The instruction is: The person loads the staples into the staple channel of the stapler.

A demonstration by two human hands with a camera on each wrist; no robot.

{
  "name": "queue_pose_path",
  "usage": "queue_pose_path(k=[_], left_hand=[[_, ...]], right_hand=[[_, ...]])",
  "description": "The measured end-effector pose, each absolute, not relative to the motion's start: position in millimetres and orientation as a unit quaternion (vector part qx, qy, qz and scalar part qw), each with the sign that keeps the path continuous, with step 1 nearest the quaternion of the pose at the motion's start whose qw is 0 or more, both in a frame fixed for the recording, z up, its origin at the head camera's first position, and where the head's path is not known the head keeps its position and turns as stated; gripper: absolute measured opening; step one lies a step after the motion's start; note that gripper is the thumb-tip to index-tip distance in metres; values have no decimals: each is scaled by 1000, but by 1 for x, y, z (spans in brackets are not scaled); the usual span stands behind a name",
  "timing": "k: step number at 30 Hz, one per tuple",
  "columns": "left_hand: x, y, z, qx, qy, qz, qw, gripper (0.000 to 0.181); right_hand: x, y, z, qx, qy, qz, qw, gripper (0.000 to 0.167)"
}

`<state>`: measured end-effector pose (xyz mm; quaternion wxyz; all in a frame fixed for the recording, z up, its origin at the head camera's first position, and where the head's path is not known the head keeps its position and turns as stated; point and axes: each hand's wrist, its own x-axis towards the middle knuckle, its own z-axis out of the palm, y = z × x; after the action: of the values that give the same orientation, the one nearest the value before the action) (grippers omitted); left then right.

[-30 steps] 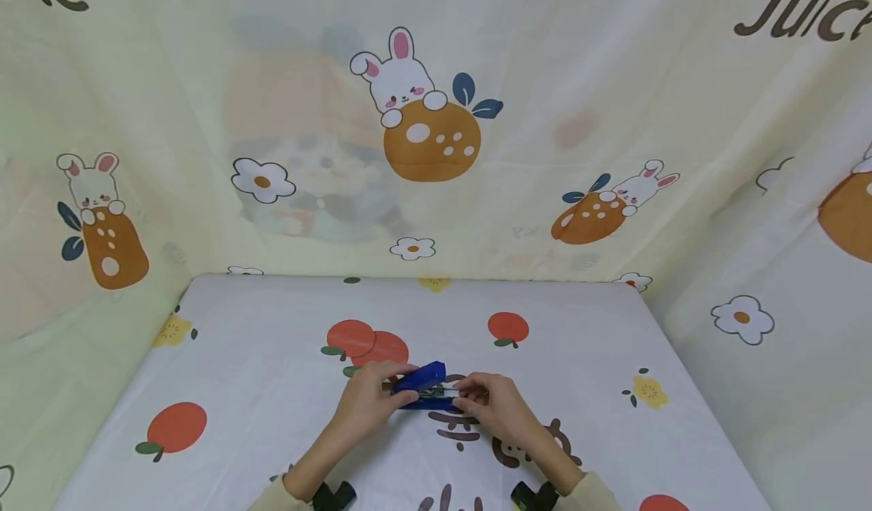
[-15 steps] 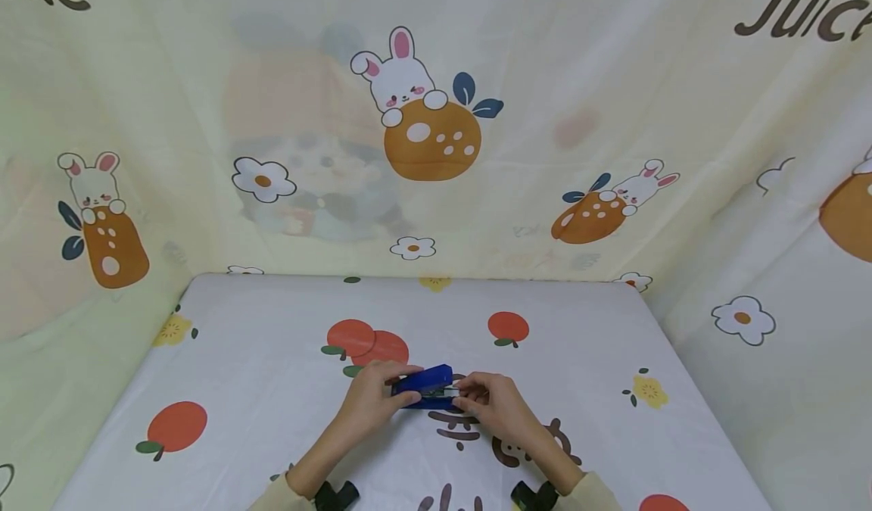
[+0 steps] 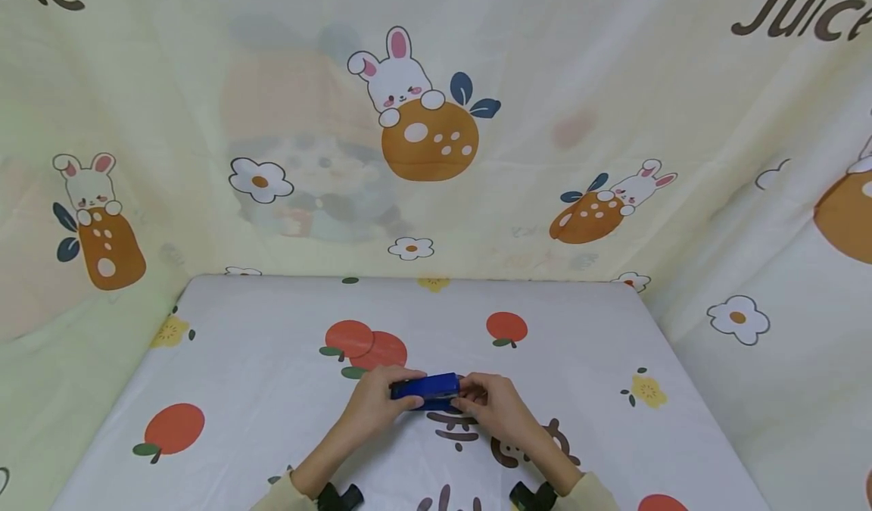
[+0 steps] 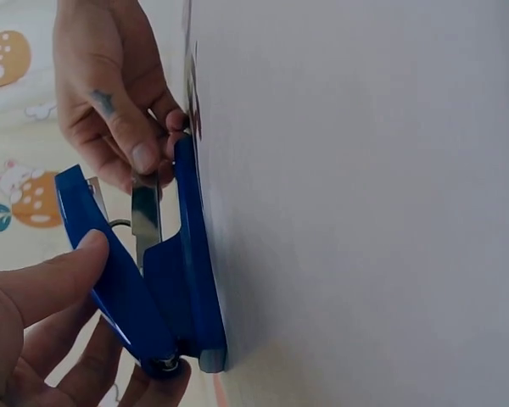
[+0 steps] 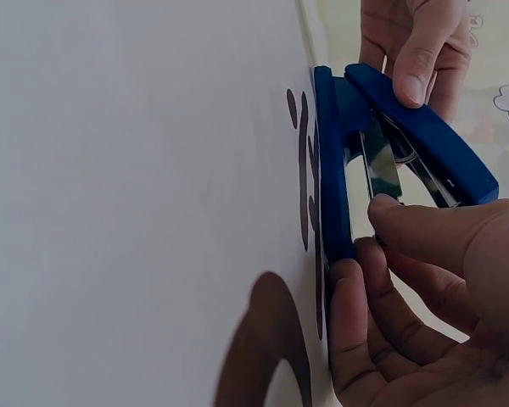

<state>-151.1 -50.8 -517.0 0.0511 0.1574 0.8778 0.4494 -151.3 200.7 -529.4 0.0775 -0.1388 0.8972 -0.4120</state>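
Observation:
A blue stapler [image 3: 431,387] rests on the table in front of me, its hinge end toward my left. My left hand [image 3: 376,401] grips the lid [image 4: 117,284] between thumb and fingers near the hinge. My right hand [image 3: 496,406] pinches the front end of the metal staple magazine [image 5: 379,159], with its lower fingers by the tip of the base [image 5: 332,170]. Both wrist views have the lid tilted up, apart from the magazine. A thin metal rod [image 4: 121,223] shows between lid and magazine. What lies inside the magazine is hidden.
The table wears a white cloth [image 3: 272,450] printed with fruit, flowers and brown marks. Pale curtains [image 3: 477,216] with rabbit prints hang behind and on both sides. A black wrist mount [image 3: 341,497] shows below each hand at the front edge.
The stapler's lid has swung down toward the base under my left hand, covering more of the magazine in the head view. My right hand has stayed at the front end.

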Motion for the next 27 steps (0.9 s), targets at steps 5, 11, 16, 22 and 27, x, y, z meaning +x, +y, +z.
queue_pose_path(k=[5,11,16,22,27], left_hand=[[-151,-50,-517,156,878,449,53,31],[-151,-49,-516,159,877,451,53,31],[-150,-49,-515,157,878,448,52,31],[-149,-48,-515,160,883,439,49,32],[-148,-48,-516,169,882,437,45,33]], right_hand=[[-151,200,-528,-138,899,-409,75,13],[-151,200,-529,-137,899,-408,75,14],[-151,201,-530,-137,898,-411,78,15],[-151,201,-531,-143,899,-408,73,14],[-151,200,-530,-135,899,-409,78,15]])
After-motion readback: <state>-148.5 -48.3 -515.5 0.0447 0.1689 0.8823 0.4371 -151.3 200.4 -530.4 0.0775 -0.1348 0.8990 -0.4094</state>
